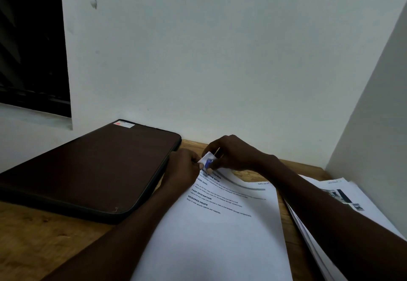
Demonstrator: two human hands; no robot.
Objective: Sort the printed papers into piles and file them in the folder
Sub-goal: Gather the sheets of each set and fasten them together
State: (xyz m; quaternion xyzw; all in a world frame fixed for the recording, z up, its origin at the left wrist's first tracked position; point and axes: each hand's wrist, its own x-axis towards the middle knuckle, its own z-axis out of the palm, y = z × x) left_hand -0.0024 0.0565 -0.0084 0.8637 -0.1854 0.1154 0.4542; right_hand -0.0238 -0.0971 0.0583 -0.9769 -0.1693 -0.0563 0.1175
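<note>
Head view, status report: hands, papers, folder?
Hands: left hand and right hand pinch top corner of centre pile, at a small blue item. To its left, folder shut. Under right forearm, second pile.

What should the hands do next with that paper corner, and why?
Probably finish fastening the corner. The left hand pinches the lifted top corner of the printed sheets, and the right hand pinches a small blue piece, maybe a clip, right there. The brown folder lies shut beside them, so filing looks like it comes after.
</note>
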